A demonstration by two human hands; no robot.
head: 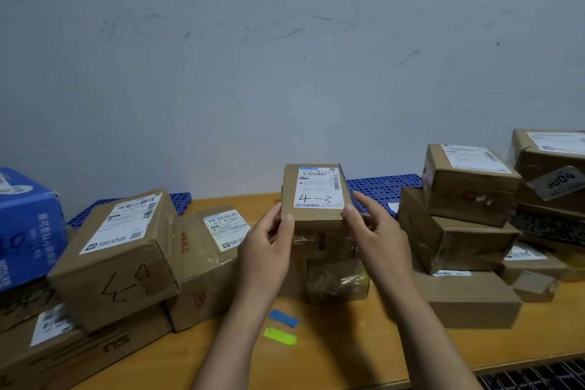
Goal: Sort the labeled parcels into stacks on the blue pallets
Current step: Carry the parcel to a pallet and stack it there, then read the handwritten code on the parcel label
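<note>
The left stack [117,260] and right stack [459,218] sit at the table's [348,355] ends, flanking 1 parcel [316,196], 2 tabs [282,318] before it.

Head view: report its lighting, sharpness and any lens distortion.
Head view: soft, even light, no hard shadows; the handwritten 4-3 on the held parcel reads clearly, its fine print is smeared; the right hand looks slightly blurred; wide-angle distortion slants the front edge of the table and stretches the blue box at far left.
</note>
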